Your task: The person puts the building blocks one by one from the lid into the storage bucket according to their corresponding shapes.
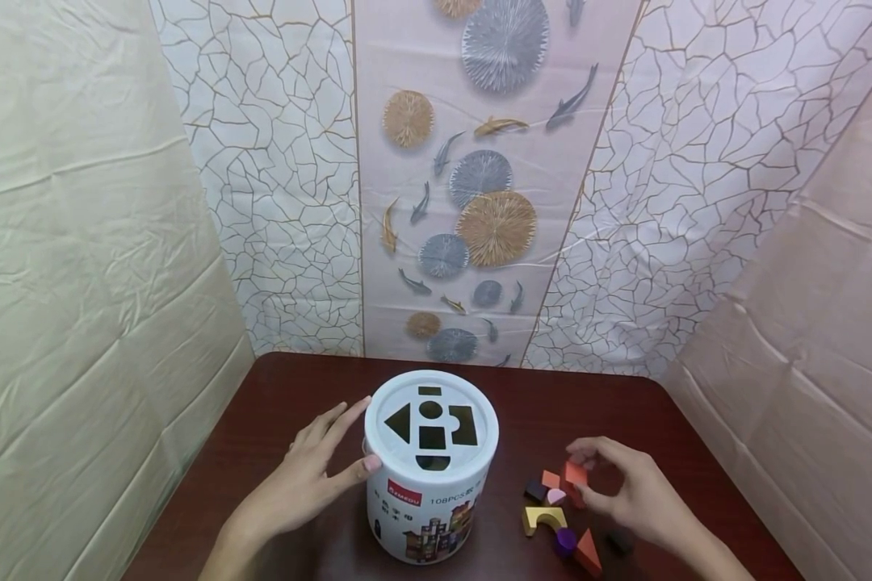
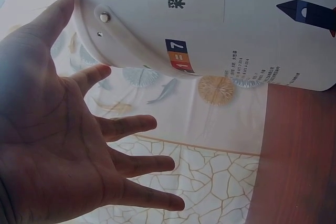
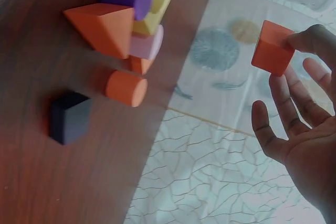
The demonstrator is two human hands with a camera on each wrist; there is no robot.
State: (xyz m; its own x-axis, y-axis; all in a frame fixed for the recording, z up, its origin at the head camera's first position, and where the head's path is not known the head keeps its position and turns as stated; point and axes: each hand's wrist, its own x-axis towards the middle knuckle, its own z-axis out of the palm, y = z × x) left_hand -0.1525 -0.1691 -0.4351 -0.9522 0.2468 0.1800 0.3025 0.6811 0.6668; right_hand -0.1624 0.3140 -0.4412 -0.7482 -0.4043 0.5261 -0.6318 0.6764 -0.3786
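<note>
A white bucket [image 1: 388, 516] with a printed side stands on the dark red table, and its white lid [image 1: 446, 472] has several shaped holes. My left hand [image 1: 291, 488] is at the bucket's left side, fingers spread and straight, with thumb and index fingertip at the lid's rim. Between thumb and fingertips my right hand [image 1: 643, 492] pinches an orange block [image 3: 273, 48], held up above the table. Below it lie an orange cylinder [image 3: 126, 88], a black block [image 3: 69, 118], an orange triangular block [image 1: 588, 553] and a purple cylinder [image 1: 564, 541].
Close by are a yellow arch [image 1: 529, 523], a pink rounded block [image 1: 555, 497], a small orange block [image 1: 550, 478] and a dark block [image 1: 534, 490]. Patterned cloth [image 1: 291, 202] hangs behind the table [image 1: 320, 375], with plain cloth along both sides.
</note>
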